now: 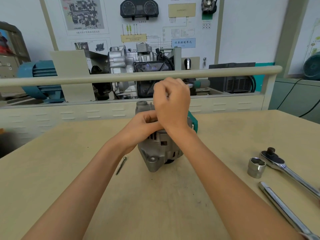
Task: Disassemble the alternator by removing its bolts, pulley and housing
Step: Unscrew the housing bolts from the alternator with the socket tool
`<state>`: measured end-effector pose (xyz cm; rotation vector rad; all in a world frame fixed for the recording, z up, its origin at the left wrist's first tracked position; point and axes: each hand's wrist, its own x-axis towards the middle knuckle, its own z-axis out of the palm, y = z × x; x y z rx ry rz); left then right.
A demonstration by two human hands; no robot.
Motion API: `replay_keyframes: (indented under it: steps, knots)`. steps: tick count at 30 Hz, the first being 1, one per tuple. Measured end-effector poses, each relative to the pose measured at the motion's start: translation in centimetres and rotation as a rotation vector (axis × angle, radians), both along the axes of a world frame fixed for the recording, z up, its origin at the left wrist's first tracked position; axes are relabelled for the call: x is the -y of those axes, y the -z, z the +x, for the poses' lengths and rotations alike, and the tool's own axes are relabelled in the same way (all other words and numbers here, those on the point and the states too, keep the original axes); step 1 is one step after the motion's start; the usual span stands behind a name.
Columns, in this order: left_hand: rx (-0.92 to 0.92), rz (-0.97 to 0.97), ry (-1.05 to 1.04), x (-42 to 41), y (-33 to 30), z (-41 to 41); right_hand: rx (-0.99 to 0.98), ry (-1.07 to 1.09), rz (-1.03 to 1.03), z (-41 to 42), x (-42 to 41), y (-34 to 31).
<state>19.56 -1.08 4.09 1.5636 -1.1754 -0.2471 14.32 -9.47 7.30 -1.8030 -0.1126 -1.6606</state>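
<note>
The grey alternator point(159, 149) stands on the beige table point(69, 179) in the middle of the view. My left hand point(143, 126) grips its upper part, fingers curled over the housing. My right hand point(171, 103) hovers just above it as a fist, wrapped round a tool whose green and grey handle point(200, 84) sticks out to the right. The tool's tip is hidden behind my hands. A thin bolt point(151, 105) stands up from the alternator's far edge. One long loose bolt point(121, 165) lies on the table left of the alternator.
A large chrome socket point(256, 168) stands at the right, beside a ratchet point(284, 168) and a long chrome bar point(285, 210). A teal object point(194, 122) shows behind the alternator. A rail point(103, 77) and a training engine display lie beyond the table.
</note>
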Motion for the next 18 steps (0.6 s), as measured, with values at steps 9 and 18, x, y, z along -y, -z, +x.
replay_keyframes:
  steps: [9, 18]
  knots:
    - [-0.068, -0.004, 0.021, 0.0, -0.1, 0.1, -0.139, -1.065, 0.566, 0.2, 2.5, -2.0]
    - [0.003, -0.011, -0.03, -0.1, 0.2, 0.2, 0.073, 0.004, 0.012, 0.6, -0.6, 0.4]
